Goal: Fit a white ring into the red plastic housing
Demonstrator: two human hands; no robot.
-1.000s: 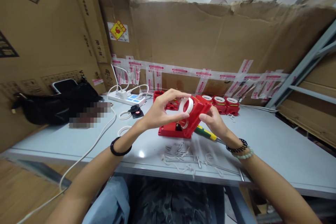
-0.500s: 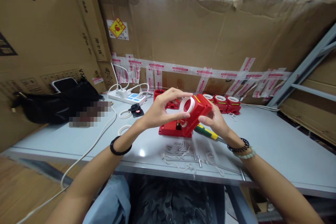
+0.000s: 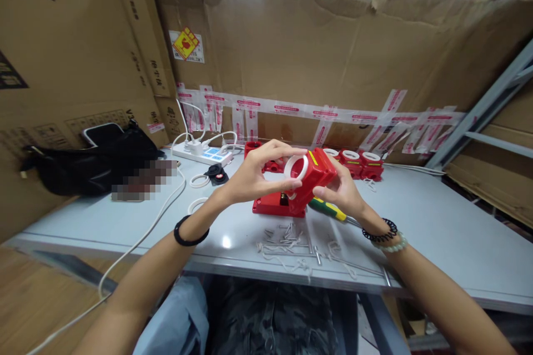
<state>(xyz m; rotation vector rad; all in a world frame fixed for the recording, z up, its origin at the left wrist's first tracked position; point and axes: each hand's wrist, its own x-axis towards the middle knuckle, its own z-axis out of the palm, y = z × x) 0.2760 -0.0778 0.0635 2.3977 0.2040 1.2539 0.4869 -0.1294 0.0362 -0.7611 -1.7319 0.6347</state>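
Both hands raised just above the grey table, at centre; left hand pinches a white ring between thumb and fingers, ring pressed against the face of a red plastic housing; right hand grips that housing from its right side, fingers wrapped behind it, housing tilted up on edge; under it a flat red base part lies on the table, touching or just beside the housing's lower end, cannot tell which; screwdriver with green-and-yellow handle lies on the table under the right hand; loose pile of small metal pins and screws near the table's front edge, between the forearms; black band on left wrist, black coil band and pale bead bracelet on right wrist; behind the hands a row of red housings with white rings along the cardboard wall, which has strips of red-printed tape; to the left a white power strip with plugs and white cable, two loose white rings beside a small black part; far left a black bag with a phone on top; blurred patch next to the bag, unreadable.
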